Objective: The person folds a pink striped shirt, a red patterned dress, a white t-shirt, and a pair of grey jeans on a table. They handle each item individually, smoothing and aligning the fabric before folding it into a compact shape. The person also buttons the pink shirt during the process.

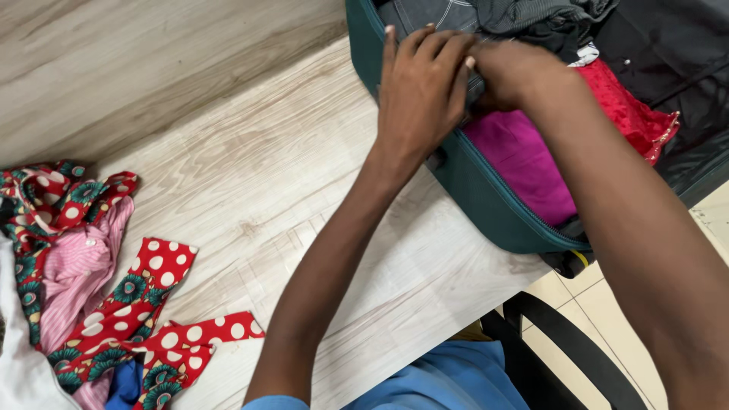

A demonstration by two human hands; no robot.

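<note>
Table [250, 175]: one, pale wood grain, carrying everything; front edge running toward the lower right.
Suitcase [486, 197]: one, teal, lying open at the far right corner of the table, overhanging the right edge.
Clothes in suitcase: one magenta garment [524, 163] lying against the near wall; one red lace piece [634, 114] lying beside it; dark grey folded items [486, 15] packed toward the far end.
Loose clothes: one heap at the left edge, showing a red polka-dot print garment [129, 304], a pink striped shirt [72, 273], a white piece, a blue scrap.
Left hand [421, 87]: fingers lying flat and close together, pressing down on the suitcase contents at the near wall; holding nothing.
Right hand [512, 72]: curled, knuckles up, pressing beside the left; grasp not discernible.
Step in hand: probably compacting packed clothes.
Next move, judged: calling for lifting both hands clear before reaching to the left-edge heap.
</note>
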